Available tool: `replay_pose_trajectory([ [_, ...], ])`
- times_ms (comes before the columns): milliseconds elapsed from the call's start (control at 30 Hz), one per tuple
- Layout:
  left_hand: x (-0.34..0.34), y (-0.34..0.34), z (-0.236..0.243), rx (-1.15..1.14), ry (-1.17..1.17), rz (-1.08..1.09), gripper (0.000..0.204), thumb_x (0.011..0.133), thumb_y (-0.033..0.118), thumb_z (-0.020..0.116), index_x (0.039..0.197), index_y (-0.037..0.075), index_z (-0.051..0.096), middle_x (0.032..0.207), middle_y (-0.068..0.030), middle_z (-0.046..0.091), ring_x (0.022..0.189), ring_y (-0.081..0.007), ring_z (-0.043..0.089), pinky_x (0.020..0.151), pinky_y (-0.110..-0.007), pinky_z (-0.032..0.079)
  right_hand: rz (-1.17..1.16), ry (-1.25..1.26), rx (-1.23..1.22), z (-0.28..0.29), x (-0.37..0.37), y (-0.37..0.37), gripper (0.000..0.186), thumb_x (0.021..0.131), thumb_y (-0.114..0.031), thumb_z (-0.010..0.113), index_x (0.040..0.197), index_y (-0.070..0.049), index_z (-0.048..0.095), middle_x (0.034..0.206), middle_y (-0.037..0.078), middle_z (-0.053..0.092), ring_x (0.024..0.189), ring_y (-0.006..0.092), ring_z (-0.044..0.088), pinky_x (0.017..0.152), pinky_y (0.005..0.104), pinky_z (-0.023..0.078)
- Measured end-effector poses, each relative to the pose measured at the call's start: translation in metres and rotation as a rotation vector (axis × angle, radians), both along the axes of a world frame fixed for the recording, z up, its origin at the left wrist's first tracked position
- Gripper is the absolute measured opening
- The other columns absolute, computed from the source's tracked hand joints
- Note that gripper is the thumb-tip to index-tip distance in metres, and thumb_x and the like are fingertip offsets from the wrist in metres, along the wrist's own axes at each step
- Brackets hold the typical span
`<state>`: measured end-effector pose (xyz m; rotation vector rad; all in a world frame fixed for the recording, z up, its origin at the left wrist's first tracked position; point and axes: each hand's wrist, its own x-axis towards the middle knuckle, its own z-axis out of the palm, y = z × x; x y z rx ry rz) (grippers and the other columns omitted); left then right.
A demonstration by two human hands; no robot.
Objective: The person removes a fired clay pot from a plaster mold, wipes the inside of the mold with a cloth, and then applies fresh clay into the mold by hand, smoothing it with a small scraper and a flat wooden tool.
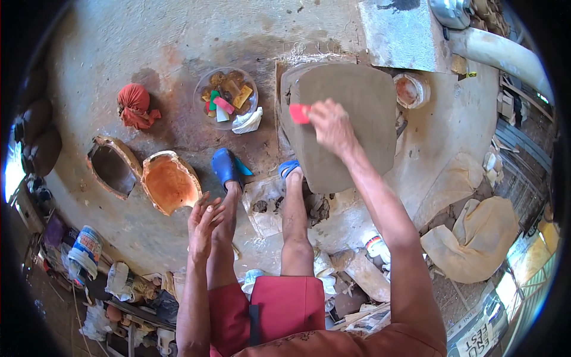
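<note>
My right hand (332,128) grips a small red flat piece (299,113), probably a scraper, against the left part of a large smooth grey-brown clay block (348,163). The hand looks slightly blurred. Above my left knee, my left hand (205,223) hangs in the air with its fingers loosely apart and nothing in it. Closest to that hand is a plaster mould half (171,181) with an orange-stained hollow. Another mould half (114,166), darker inside, lies just beyond it to the left.
A clear round tub (202,116) holds several coloured scraper pieces and wet lumps, with a white cloth (247,121) at its rim. To its left sits a red cloth bundle (137,105). A stained bowl (411,90) stands right of the clay; sacking (476,241) lies nearer me.
</note>
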<state>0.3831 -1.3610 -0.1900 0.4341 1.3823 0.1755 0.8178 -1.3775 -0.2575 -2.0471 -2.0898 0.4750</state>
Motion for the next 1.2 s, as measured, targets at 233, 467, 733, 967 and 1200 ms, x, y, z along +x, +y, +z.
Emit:
replay_pose_trajectory([
  [233,0.034,-0.036,0.012,0.022,-0.048,0.028,0.057,0.107,0.025,0.059,0.156,0.005,0.038,0.141,-0.0169,0.06,0.121,-0.0229,0.066,0.097,-0.034,0.053,0.073,0.205,-0.359,0.034,-0.062,-0.151,0.032,0.077,-0.008,0.067,0.108,-0.007,0.075,0.104,0.007,0.068,0.102,0.028,0.062,0.084,0.0435,0.05],
  [467,0.074,-0.084,0.015,-0.01,0.011,0.025,0.055,0.108,0.027,0.057,0.156,0.007,0.04,0.14,-0.0152,0.062,0.121,-0.0238,0.066,0.097,-0.037,0.054,-0.239,0.456,-0.126,0.062,-0.089,-0.178,0.022,0.079,-0.012,0.077,0.099,-0.004,0.078,0.093,0.008,0.069,0.09,0.0273,0.065,0.078,0.0427,0.052],
  [733,0.149,-0.114,0.006,0.011,0.037,-0.072,0.056,0.105,0.024,0.061,0.154,0.004,0.041,0.137,-0.0152,0.063,0.118,-0.0251,0.067,0.092,-0.034,0.056,-1.573,-0.09,-0.22,-0.045,0.204,-0.259,0.055,0.09,-0.048,0.073,0.112,0.002,0.071,0.112,0.026,0.071,0.107,0.0415,0.067,0.092,0.0495,0.051],
  [967,0.239,-0.125,0.015,0.259,-0.007,-0.341,0.056,0.1,0.013,0.068,0.151,0.002,0.046,0.135,-0.0183,0.065,0.119,-0.0258,0.066,0.098,-0.037,0.054,-1.696,0.4,-0.654,-0.103,0.271,-0.276,0.055,0.083,-0.037,0.065,0.11,0.01,0.072,0.117,0.036,0.068,0.117,0.0461,0.066,0.103,0.0497,0.049],
  [1200,0.43,-0.118,0.036,0.422,-0.181,-0.769,0.052,0.101,0.013,0.066,0.148,-0.003,0.05,0.133,-0.0179,0.067,0.122,-0.0237,0.065,0.105,-0.037,0.051,-1.778,0.901,-0.019,0.043,0.147,-0.347,0.045,0.097,-0.013,0.053,0.139,0.001,0.048,0.082,0.007,0.061,0.062,0.0179,0.063,0.056,0.0376,0.051],
])
